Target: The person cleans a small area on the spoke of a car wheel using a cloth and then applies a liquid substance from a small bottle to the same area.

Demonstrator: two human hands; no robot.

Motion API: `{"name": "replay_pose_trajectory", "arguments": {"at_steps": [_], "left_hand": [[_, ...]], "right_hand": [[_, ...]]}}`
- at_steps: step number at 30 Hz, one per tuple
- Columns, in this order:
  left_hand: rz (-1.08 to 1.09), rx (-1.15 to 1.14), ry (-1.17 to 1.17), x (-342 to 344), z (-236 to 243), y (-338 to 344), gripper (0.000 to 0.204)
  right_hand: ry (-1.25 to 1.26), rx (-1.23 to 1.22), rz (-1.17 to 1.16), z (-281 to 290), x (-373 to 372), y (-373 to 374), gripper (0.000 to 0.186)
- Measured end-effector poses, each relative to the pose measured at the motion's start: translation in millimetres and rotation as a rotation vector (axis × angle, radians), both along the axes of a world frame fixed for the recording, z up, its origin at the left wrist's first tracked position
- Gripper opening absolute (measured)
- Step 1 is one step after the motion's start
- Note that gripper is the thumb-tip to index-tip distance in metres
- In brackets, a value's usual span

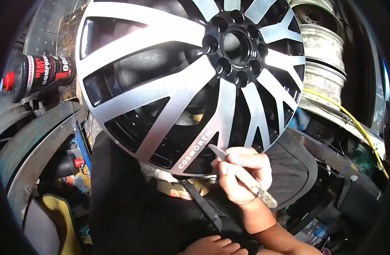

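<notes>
1. A silver-and-black alloy wheel (167, 88) is seen filling the view's 12 o'clock side, its hub (236, 47) being set toward 1 o'clock.
2. White capital lettering (194, 150) is carried on a silver spoke at the hub's 7 o'clock; a single word is run lengthwise along the metal, clear enough to be read.
3. A knife-like tool (247, 178) is gripped in the right hand (248, 172), between 4 and 5 o'clock. The fingers are closed round its pale, worn handle, and the blade is pointed toward 10 o'clock, just beside the lettering; whether the wheel is touched cannot be told.
4. The left hand (216, 246) is cut off by the lower edge near 6 o'clock. Its fingers are seen bent; how far it is open, or whether anything is held, cannot be told.
5. A black bottle (46, 74) is seen at 10 o'clock, its red cap turned toward 9 o'clock; its label is printed in bold white and red.
6. A tan packet (174, 189) with red-and-white print is partly hidden below the wheel, toward 6 o'clock.
7. Dusty stacked rims (322, 46) are seen at 2 o'clock, and a yellow hose (359, 126) at 3 o'clock.
</notes>
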State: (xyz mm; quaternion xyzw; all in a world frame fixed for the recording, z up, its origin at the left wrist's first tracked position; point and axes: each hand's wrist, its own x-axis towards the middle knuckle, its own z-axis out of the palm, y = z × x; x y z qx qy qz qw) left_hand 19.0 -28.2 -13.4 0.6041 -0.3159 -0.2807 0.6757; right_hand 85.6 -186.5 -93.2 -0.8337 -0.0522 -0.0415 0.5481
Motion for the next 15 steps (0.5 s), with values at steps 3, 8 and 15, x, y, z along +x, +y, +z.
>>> {"name": "replay_pose_trajectory", "arguments": {"at_steps": [3, 8, 15], "left_hand": [[0.091, -0.004, 0.007, -3.2, -3.5, -1.4, 0.016], [0.147, -0.013, 0.049, 1.2, -6.2, 1.1, 0.015], [0.141, 0.027, 0.106, 10.2, -2.5, 4.0, 0.016]], "right_hand": [[-0.03, -0.146, 0.094, 0.6, 4.8, 0.3, 0.026], [-0.088, -0.114, 0.035, -6.2, 4.7, 5.6, 0.026], [-0.078, -0.133, 0.037, -6.6, 6.6, 4.4, 0.025]]}}
